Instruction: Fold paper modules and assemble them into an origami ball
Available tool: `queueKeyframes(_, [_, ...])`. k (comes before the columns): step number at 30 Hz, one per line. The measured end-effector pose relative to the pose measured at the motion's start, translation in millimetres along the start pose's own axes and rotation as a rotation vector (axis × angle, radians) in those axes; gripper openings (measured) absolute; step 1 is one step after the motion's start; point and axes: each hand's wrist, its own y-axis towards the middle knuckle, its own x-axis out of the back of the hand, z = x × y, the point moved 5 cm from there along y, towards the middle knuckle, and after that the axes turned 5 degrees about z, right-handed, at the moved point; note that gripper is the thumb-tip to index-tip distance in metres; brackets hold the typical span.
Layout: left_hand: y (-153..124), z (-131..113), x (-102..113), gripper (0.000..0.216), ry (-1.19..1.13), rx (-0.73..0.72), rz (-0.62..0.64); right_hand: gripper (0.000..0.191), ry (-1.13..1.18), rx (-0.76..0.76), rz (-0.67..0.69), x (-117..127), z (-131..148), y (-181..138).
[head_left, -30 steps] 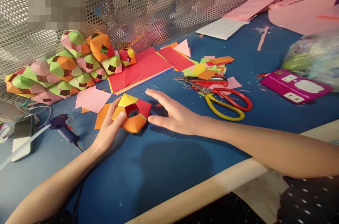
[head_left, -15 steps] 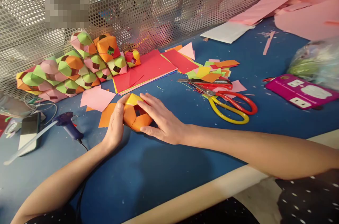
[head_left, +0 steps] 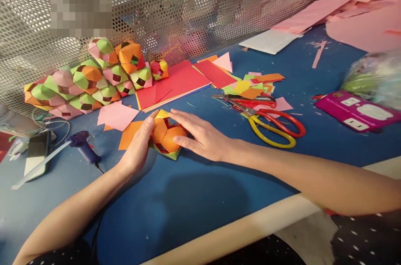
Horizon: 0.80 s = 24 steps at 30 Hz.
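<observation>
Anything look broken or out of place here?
Nothing clearly broken or spilled; the paper ball between left hand and right hand looks intact where visible. Just untidy: the long glue stick in the glue gun crosses the phone in view, and paper scraps lie jumbled by the scissors.

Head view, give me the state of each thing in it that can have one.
Paper ball: folded, cupped between the left hand and right hand
Glue gun: lying down, glue stick protruding
Phone: lying flat; screen on or off unclear
Scissors: lying down; blades open or shut unclear
Other paper balls: folded, heaped by the perforated panel
Red sheets: stacked flat
Small scraps: loosely heaped
Magenta packet: lying down
Clear bag: crumpled
</observation>
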Motion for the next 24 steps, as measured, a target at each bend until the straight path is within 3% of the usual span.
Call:
queueKeyframes(6, [-2.0,8.5,-2.2,0.06,-0.18,0.167,0.044,0.063,0.023,-0.075,0.031,11.9,-1.7,-2.3])
queueKeyframes(10, [-0.3,9.4,-5.2,0.059,-0.268,0.176,0.054,0.067,0.036,-0.037,0.035,9.9,3.3,-4.0])
queueKeyframes(13, [0.4,6.4,-7.7,0.064,-0.277,0.161,0.111,0.056,0.115,-0.072,0.016,12.1,4.0,-2.8])
queueKeyframes(19, [-0.7,6.0,0.2,0.075,0.036,0.094,0.124,0.046,0.477,-0.307,-0.03,19.2,-12.2,1.6])
queueKeyframes(24, [-2.3,6.5,-1.9,0.079,0.334,0.005,0.114,0.051,0.525,-0.357,-0.031,8.7,-25.7,0.7])
